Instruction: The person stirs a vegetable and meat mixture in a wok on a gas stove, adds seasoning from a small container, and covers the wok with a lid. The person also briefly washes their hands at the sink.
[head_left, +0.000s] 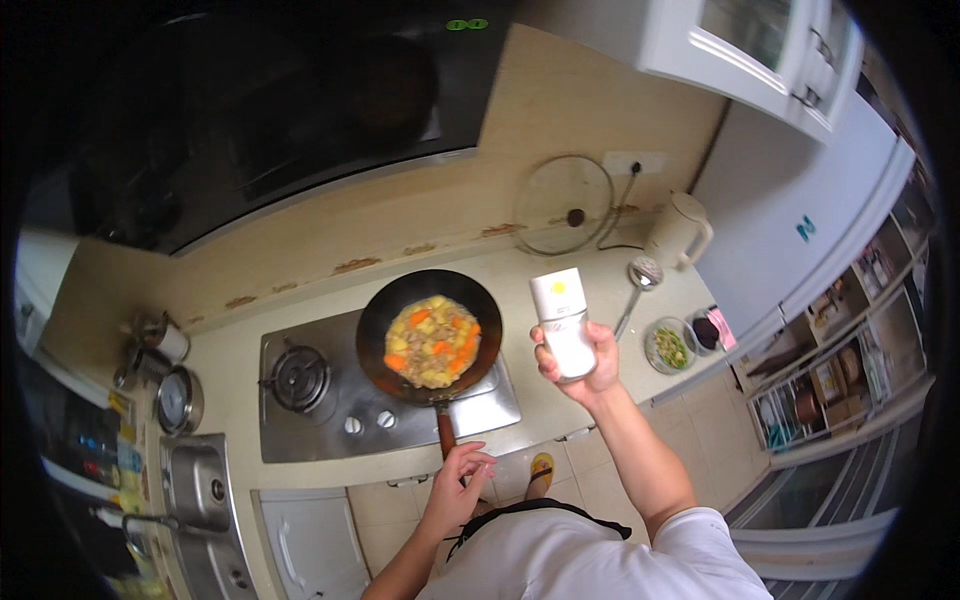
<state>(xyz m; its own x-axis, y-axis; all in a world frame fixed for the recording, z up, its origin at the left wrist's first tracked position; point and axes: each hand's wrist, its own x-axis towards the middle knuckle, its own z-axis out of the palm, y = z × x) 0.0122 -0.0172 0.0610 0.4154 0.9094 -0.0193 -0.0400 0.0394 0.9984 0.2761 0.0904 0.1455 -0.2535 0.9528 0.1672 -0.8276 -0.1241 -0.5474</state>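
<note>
My right hand is closed around a white shaker bottle with a white cap, held upright above the counter to the right of the stove. Near the wok's wooden handle is my left hand, its fingers loosely bent; whether it touches the handle cannot be told. The dark wok rests on the right burner of the steel gas stove. In it lie orange carrot chunks, yellow potato-like pieces and bits of meat in liquid.
A glass lid leans on the wall. To the right are a kettle, a slotted ladle, a glass bowl of chopped greens and a small dark-filled bowl. The left burner, a round pot and the sink lie left.
</note>
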